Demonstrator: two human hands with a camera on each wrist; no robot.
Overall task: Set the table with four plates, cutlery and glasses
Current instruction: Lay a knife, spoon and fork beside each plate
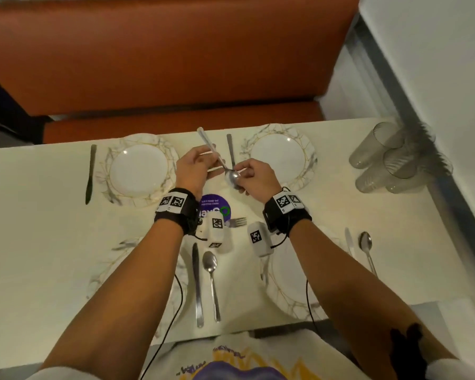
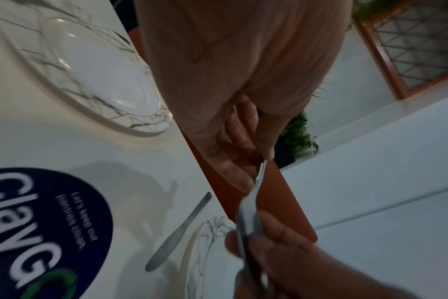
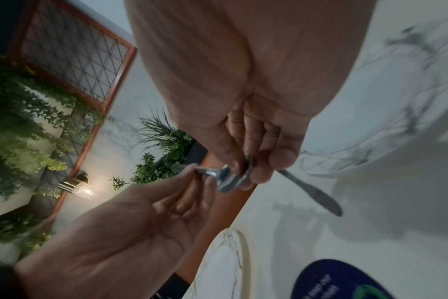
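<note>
**Spoon in transfer above the table centre**

Spoon (image 1: 225, 165) held in the air between both hands, over the gap between the two far plates: left hand (image 1: 194, 167) pinches the handle, right hand (image 1: 254, 175) pinches the bowl. Step in hand: cutlery. The next move probably calls for one hand to let go and the other to lay the spoon beside a far knife (image 1: 231, 152). Count: four plates (the near two largely hidden by forearms); four knives; three spoons, two of them lying by the near plates; one fork (image 1: 237, 221) visible; glasses (image 1: 390, 157) clustered far right, seemingly four, not yet distributed.
</note>
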